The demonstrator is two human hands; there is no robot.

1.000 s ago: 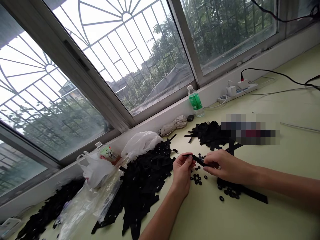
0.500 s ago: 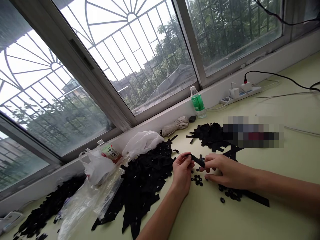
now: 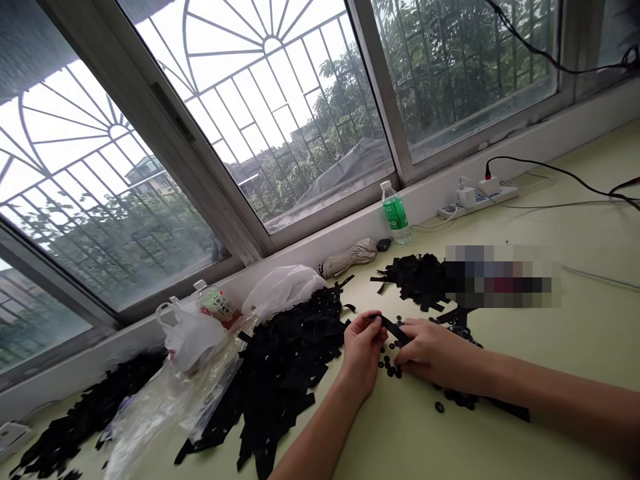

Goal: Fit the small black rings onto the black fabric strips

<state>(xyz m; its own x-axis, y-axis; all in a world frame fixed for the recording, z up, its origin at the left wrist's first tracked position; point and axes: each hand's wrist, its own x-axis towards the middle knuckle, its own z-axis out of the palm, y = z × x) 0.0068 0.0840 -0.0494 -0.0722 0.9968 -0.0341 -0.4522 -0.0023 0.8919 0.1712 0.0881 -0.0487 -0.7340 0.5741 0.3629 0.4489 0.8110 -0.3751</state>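
While the left hand (image 3: 361,347) and right hand (image 3: 430,353) pinch a narrow black strip (image 3: 394,329), clock positions below are read from that strip, with 12 toward the window. Left thumb and fingers are closed on one end; right fingertips are closed on the other. Strip material can't be confirmed from here, but it looks like light, limp cloth or thin rubber. Best hold is flat between thumb and finger, near the ends. Small black buttons (image 3: 389,363) lie just off at 6, with more (image 3: 457,397) at 4. They look light and prone to rolling, so pinch by the rim. Large strip heap (image 3: 285,360) at 9; smaller heap (image 3: 417,280) at 12; a third heap (image 3: 87,407) far out at 8. Counter (image 3: 550,407) is pale green and looks smooth. Along the wall: white plastic bag (image 3: 285,290) at 10, folded umbrella (image 3: 349,258) at 11, water bottle (image 3: 396,213) at 12, power strip (image 3: 477,201) at 1. Blurred patch (image 3: 500,277) at 2: contents can't be told. Behind it all is a barred window (image 3: 270,113), with trees and rooftops outside.
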